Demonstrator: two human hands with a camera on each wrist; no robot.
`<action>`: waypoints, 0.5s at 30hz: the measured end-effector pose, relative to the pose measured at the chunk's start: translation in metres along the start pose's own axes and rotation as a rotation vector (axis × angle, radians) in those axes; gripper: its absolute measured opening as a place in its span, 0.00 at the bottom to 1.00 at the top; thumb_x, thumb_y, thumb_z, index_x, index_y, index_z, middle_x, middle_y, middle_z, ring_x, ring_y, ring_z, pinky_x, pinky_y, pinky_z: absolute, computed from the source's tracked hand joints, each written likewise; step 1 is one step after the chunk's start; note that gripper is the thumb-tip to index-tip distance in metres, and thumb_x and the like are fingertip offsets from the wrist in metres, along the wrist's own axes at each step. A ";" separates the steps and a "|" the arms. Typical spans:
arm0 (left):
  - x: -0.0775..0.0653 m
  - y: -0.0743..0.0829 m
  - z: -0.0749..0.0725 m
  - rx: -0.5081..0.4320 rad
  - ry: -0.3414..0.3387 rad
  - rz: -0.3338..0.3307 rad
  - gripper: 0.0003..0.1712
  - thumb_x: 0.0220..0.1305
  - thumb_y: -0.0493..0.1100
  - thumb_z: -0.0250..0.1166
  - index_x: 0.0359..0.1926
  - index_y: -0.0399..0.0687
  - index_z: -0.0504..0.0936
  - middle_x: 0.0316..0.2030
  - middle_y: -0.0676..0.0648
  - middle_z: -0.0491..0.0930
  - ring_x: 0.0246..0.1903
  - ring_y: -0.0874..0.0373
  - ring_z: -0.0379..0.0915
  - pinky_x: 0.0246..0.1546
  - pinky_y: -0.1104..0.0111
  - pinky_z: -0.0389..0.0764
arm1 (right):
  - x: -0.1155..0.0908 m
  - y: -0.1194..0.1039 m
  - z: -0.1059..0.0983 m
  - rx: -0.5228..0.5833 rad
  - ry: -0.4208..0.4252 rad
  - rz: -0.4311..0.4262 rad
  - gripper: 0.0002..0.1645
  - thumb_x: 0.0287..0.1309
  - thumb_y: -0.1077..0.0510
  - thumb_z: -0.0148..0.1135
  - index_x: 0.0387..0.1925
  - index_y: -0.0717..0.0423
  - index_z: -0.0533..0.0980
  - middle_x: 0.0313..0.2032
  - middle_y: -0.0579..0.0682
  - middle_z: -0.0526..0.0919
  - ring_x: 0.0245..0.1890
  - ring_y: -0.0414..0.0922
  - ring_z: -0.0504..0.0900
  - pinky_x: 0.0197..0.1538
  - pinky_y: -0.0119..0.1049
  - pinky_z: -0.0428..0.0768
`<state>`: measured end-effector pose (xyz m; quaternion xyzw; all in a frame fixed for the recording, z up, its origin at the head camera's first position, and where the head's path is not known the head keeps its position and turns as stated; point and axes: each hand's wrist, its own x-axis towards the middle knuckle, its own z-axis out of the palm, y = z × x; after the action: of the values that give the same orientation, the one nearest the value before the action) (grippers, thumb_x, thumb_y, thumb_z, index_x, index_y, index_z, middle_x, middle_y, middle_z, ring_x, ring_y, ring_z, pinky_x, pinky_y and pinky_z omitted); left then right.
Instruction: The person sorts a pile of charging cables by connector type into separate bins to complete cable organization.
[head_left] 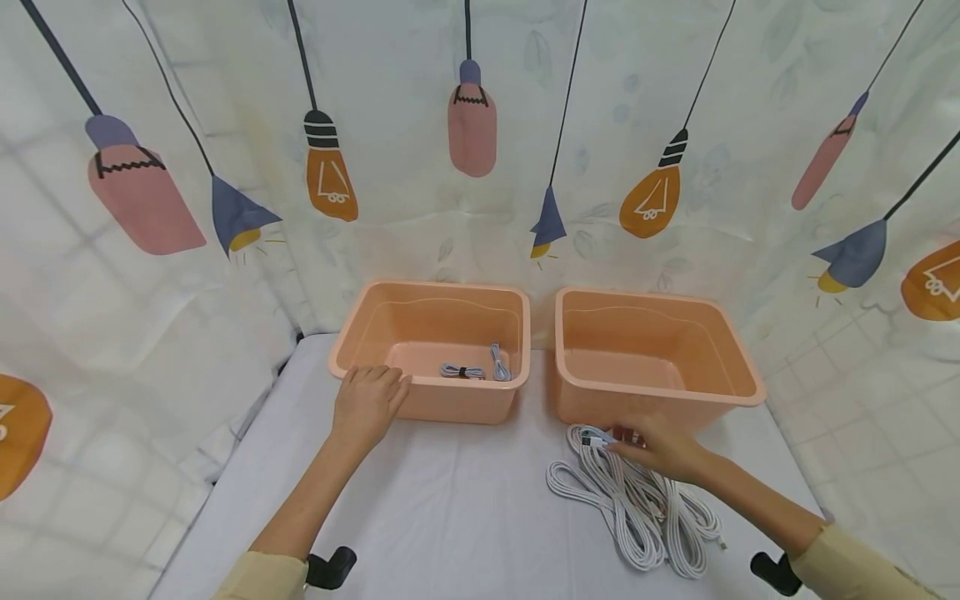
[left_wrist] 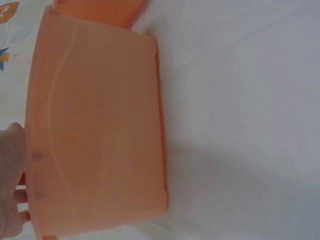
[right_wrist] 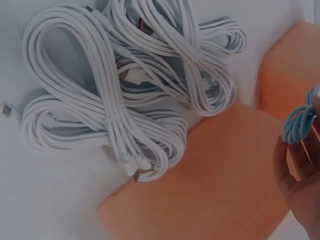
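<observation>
**Right hand (head_left: pixel 663 450) is pinching a blue cable coil (right_wrist: pixel 298 125) while left hand (head_left: pixel 367 404) is gripping a bin rim**

Handling this well is probably depending on a secure pinch across the middle of the coil, since its loops are looking slim and could be slipping out or spreading under loose fingers. Its ends are needing watching too: the white cable pile (head_left: pixel 630 512), at lower right of the head frame, is lying just beneath the right hand, and its loops could be catching them. The left hand is best pressing lightly, so that the left-side bin (head_left: pixel 431 402) is not tilting.

The coil is sitting between the right thumb and fingers, at the right edge of the right wrist frame; there it is appearing apart from the pile at upper left. In the head frame it is showing right of centre, by the front wall of the right-side bin (head_left: pixel 637 402), well apart from the left hand. That hand's fingers are curling over the left-side bin's front rim, left of centre. Inside that bin, a banded grey bundle (head_left: pixel 462 372) and an upright-lying grey bundle (head_left: pixel 500 364) are resting near its right end.
</observation>
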<state>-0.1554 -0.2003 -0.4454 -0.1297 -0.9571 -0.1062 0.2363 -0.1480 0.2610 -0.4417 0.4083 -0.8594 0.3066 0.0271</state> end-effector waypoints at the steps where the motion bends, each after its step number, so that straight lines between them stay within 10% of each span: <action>1: 0.000 0.000 0.000 0.001 -0.003 -0.001 0.13 0.74 0.44 0.66 0.45 0.37 0.89 0.44 0.38 0.90 0.48 0.36 0.85 0.62 0.37 0.77 | 0.003 0.000 -0.001 0.001 0.001 -0.004 0.15 0.59 0.65 0.75 0.47 0.53 0.82 0.34 0.40 0.82 0.31 0.31 0.76 0.30 0.29 0.80; 15: 0.001 0.000 -0.002 0.001 0.014 0.008 0.14 0.73 0.44 0.66 0.44 0.36 0.89 0.42 0.37 0.90 0.46 0.36 0.85 0.61 0.37 0.78 | 0.037 -0.009 -0.007 -0.005 0.015 0.009 0.13 0.62 0.65 0.73 0.48 0.57 0.85 0.33 0.40 0.84 0.32 0.33 0.78 0.34 0.33 0.84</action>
<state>-0.1552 -0.2005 -0.4437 -0.1328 -0.9549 -0.1055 0.2436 -0.1671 0.2350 -0.4206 0.4019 -0.8618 0.3076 0.0334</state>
